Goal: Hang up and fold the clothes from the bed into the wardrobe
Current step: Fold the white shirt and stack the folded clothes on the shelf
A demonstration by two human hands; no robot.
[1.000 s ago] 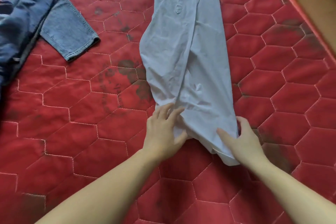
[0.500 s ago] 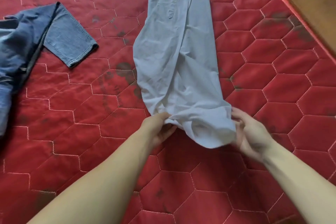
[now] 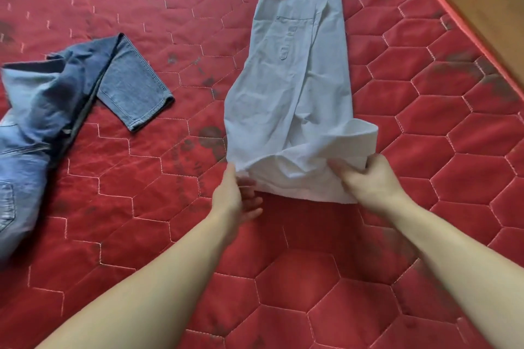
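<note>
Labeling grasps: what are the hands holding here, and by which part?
Both hold the light blue garment by its lifted near end: right hand grips the right corner, left hand pinches the left corner.

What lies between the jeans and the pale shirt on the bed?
Only bare red quilted mattress, with dark stains, lies between the jeans and the pale shirt in the head view.
</note>
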